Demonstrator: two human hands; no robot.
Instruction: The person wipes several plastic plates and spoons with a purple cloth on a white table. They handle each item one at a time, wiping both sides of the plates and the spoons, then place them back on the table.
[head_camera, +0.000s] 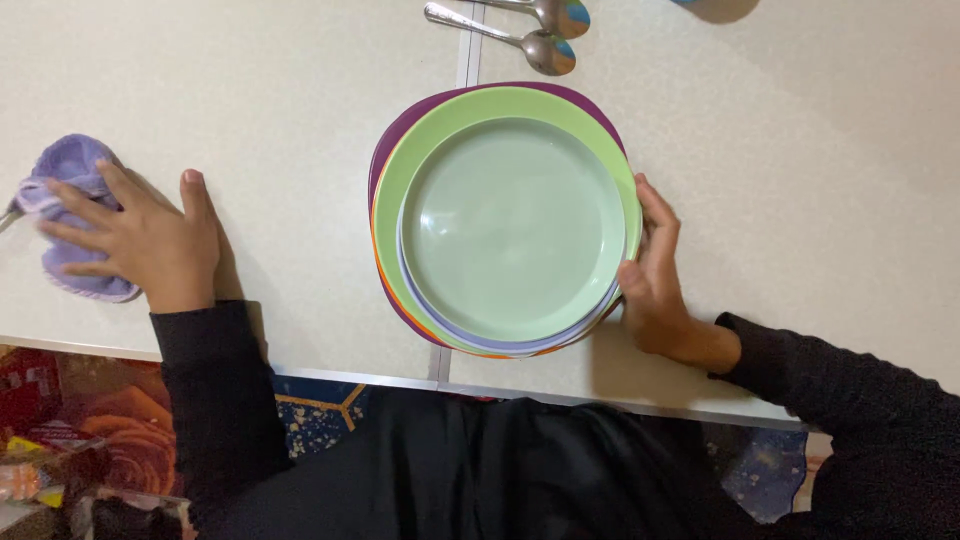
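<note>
A stack of several plastic plates sits mid-table, a pale green plate on top, with lavender, green, orange and purple rims showing beneath. My right hand grips the right edge of the stack, thumb on the rim. At the far left a lilac cloth lies on the white table, and my left hand rests flat on it with its fingers spread over the cloth. Both my sleeves are black.
Two metal spoons lie at the far edge above the plates. A seam runs down the table's middle. The table's near edge runs just in front of my body, with a patterned floor covering below left.
</note>
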